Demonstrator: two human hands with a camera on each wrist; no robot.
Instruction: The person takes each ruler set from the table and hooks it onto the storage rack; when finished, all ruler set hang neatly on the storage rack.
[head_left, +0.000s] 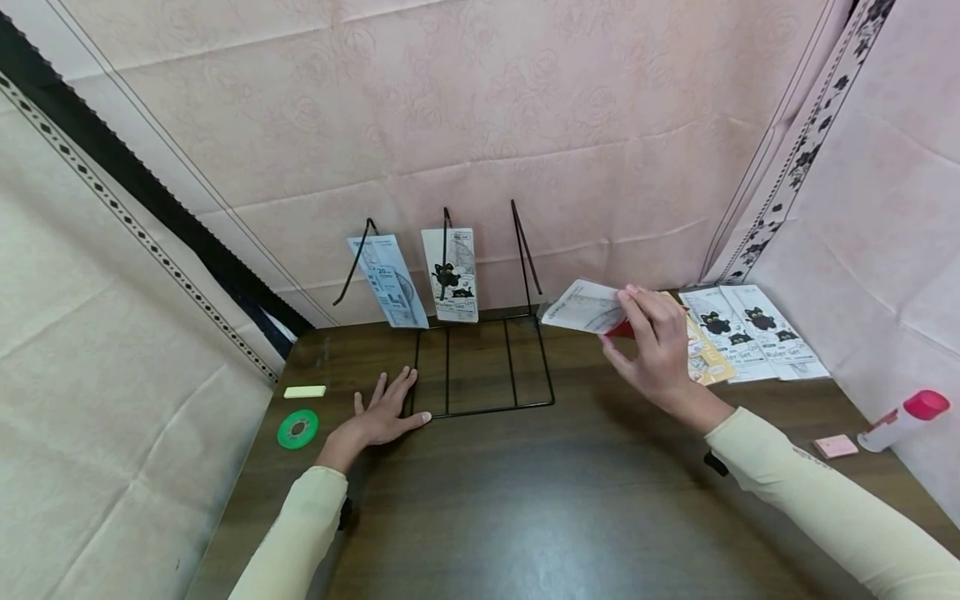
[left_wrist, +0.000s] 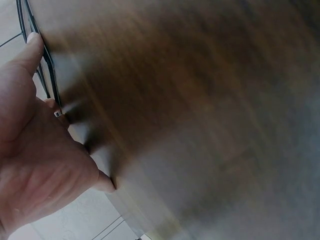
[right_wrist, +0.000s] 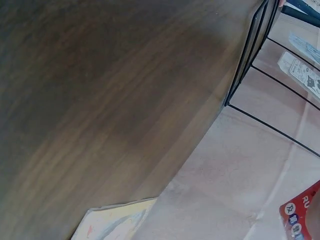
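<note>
A black wire display rack [head_left: 487, 412] stands on the table against the cloth backdrop. My left hand [head_left: 379, 415] rests at the left side of its base, fingers spread and thumb by the front wire. On the rack's left prong hangs a light blue packet [head_left: 390, 282]; a white ruler set packet [head_left: 451, 283] with a black cat hangs on the middle one. To the right of the rack, my right hand [head_left: 654, 343] pinches a whitish packet [head_left: 581, 307], tilted above the table. Its red part [right_wrist: 295, 215] shows in the right wrist view. The right prong [head_left: 522, 250] carries nothing.
At the back right lie a yellow packet [head_left: 708, 360] and two cat ruler packets [head_left: 776, 329]. A pink eraser-like block [head_left: 835, 447] and a pink-capped tube [head_left: 903, 421] sit at the right edge. A green ring [head_left: 297, 429] and a pale yellow strip [head_left: 304, 392] lie left.
</note>
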